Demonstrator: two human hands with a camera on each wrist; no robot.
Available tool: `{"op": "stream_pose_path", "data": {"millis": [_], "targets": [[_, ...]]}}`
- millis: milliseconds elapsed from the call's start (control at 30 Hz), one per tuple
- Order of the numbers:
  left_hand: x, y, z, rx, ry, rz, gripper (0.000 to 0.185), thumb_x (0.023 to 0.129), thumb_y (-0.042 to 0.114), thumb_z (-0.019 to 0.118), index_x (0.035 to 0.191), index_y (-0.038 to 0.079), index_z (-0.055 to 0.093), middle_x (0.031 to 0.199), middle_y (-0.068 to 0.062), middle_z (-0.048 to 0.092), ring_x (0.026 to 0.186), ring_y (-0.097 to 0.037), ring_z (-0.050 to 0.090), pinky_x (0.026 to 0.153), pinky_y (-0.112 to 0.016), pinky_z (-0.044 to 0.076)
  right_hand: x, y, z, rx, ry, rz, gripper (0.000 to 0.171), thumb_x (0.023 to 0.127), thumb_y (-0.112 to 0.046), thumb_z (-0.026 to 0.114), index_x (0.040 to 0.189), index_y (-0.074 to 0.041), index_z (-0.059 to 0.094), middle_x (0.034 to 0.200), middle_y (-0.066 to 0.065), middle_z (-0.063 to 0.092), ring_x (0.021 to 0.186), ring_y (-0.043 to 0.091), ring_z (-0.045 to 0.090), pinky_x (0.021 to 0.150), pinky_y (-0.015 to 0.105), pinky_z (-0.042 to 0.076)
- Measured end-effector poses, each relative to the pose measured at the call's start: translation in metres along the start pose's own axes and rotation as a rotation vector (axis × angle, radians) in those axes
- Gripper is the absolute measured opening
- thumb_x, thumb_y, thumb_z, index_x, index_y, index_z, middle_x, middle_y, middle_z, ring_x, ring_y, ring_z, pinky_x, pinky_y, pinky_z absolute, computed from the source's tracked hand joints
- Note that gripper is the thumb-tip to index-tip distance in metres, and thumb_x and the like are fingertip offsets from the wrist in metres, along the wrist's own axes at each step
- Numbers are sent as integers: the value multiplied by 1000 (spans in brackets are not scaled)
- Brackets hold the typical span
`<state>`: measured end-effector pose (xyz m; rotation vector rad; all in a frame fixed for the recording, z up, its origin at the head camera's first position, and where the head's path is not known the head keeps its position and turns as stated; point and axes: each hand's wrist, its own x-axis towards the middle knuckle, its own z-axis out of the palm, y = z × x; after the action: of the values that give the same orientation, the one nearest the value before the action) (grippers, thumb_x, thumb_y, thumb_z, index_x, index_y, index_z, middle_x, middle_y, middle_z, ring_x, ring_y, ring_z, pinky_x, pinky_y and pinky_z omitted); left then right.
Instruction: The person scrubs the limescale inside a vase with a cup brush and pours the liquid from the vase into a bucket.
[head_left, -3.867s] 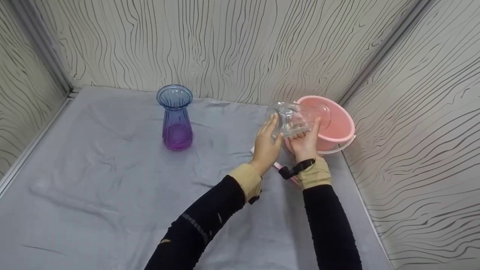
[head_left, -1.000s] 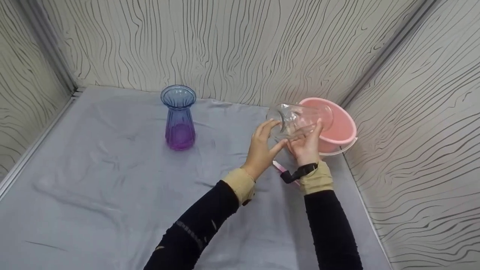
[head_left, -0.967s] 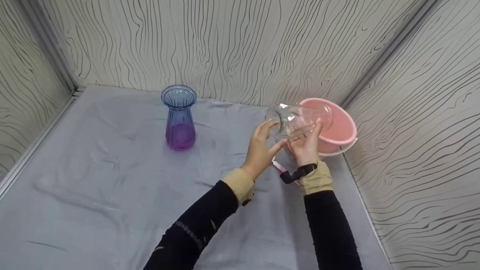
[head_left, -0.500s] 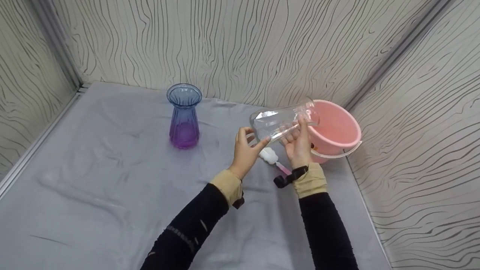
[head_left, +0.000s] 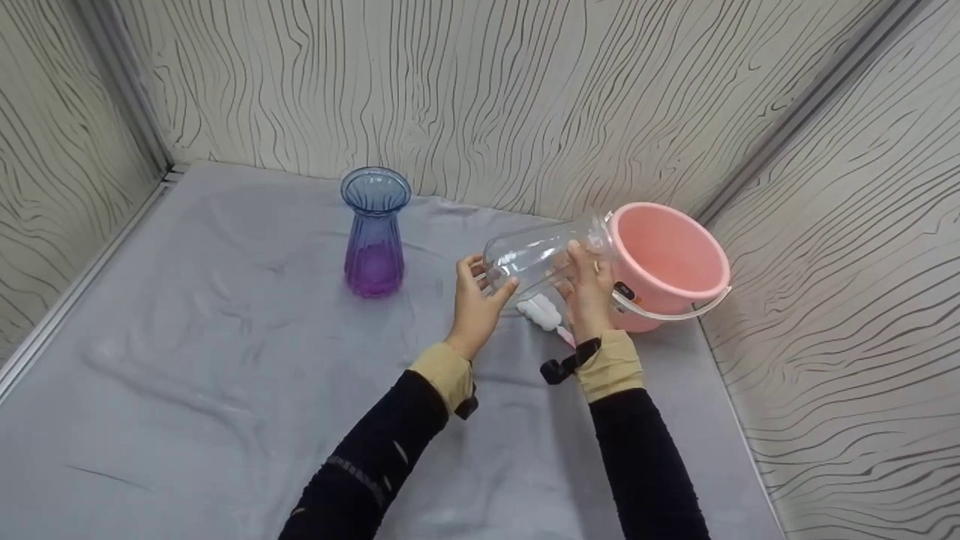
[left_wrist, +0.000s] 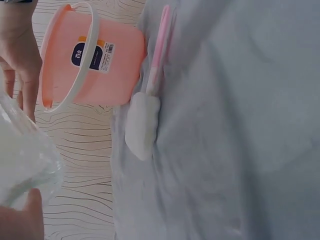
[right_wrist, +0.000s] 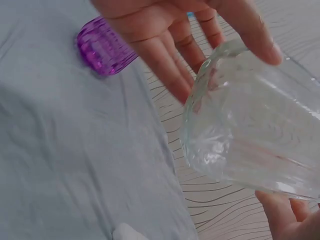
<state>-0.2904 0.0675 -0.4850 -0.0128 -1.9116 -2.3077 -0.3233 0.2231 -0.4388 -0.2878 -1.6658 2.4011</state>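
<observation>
A clear glass vase is held in the air between both hands, lying nearly sideways with its mouth end slightly higher and toward the bucket. My left hand grips its base, thumb on the near side and fingers behind; the right wrist view shows this hand at the thick glass bottom. Around the neck, my right hand holds the other end. A pink bucket stands just right of that hand. Below the vase lies a bottle brush with a white sponge head and pink handle.
A blue-to-purple ribbed glass vase stands upright at the back left of the table. Grey cloth with creases covers the tabletop. Wood-patterned walls enclose the back and both sides. The bucket's white handle hangs down in front.
Both hands have brought the clear vase left, away from over the bucket, and its mouth end has risen. More of the brush and the bucket's front now show. The head view has shifted slightly.
</observation>
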Motion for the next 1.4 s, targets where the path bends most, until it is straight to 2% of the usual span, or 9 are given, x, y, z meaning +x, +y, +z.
{"op": "stream_pose_path", "data": {"millis": [100, 167, 333, 400, 567, 800, 1033, 1200, 1400], "targets": [[1, -1, -2, 67, 10, 12, 66, 94, 14, 73, 148, 6, 35, 147, -24, 36, 137, -39, 43, 111, -45, 43, -2, 3, 4, -91, -10, -65, 67, 90, -18, 73, 148, -9, 40, 138, 15, 55, 114, 27, 61, 97, 45, 53], [2, -1, -4, 142, 24, 36, 62, 93, 11, 74, 146, 7, 42, 146, -23, 38, 136, -37, 44, 110, -44, 44, -3, 5, 7, -127, -39, -124, 68, 88, -12, 74, 147, -5, 41, 141, 17, 51, 120, 28, 58, 103, 47, 48], [6, 5, -8, 240, 41, 47, 56, 90, 2, 72, 141, 7, 52, 147, -22, 42, 137, -34, 43, 109, -46, 44, -5, 12, 14, -195, -137, -249, 59, 83, 1, 77, 135, 0, 49, 129, 16, 55, 115, 24, 57, 97, 32, 51], [8, 8, -9, 224, 36, 12, 56, 90, -1, 68, 143, 8, 52, 150, -21, 40, 138, -34, 41, 108, -47, 44, -6, 15, 14, -238, -164, -269, 62, 82, 2, 79, 136, 1, 49, 130, 19, 55, 115, 25, 58, 93, 28, 52], [9, 16, -13, 165, -3, -29, 57, 94, 1, 58, 149, 13, 50, 158, -15, 36, 144, -29, 34, 112, -47, 40, -7, 25, 17, -322, -194, -283, 67, 81, -1, 82, 138, -1, 49, 139, 24, 51, 125, 26, 55, 99, 32, 50], [6, 25, -10, 111, -97, 36, 59, 98, 6, 57, 155, 14, 42, 163, -12, 29, 152, -27, 22, 117, -52, 32, -6, 44, 20, -420, -230, -353, 72, 80, -6, 86, 141, -2, 48, 145, 20, 50, 140, 33, 45, 110, 47, 43], [7, 27, -11, 150, -79, 31, 74, 89, 3, 60, 158, 13, 34, 160, -14, 30, 149, -27, 25, 114, -44, 32, -2, 60, 22, -399, -286, -316, 74, 78, 1, 85, 141, 0, 45, 147, 20, 44, 143, 31, 40, 115, 42, 38], [9, 23, -12, 70, -54, 23, 80, 84, 0, 61, 158, 10, 32, 157, -18, 31, 143, -29, 29, 111, -50, 33, -1, 66, 25, -386, -307, -286, 75, 79, 5, 83, 142, 1, 42, 148, 20, 42, 145, 31, 36, 117, 42, 35], [13, 12, -14, 41, -18, 90, 76, 83, -10, 58, 155, 3, 35, 157, -21, 34, 146, -31, 30, 115, -48, 34, 0, 75, 28, -426, -273, -305, 72, 79, 8, 81, 141, 2, 44, 146, 20, 46, 144, 31, 38, 115, 41, 38]]}}
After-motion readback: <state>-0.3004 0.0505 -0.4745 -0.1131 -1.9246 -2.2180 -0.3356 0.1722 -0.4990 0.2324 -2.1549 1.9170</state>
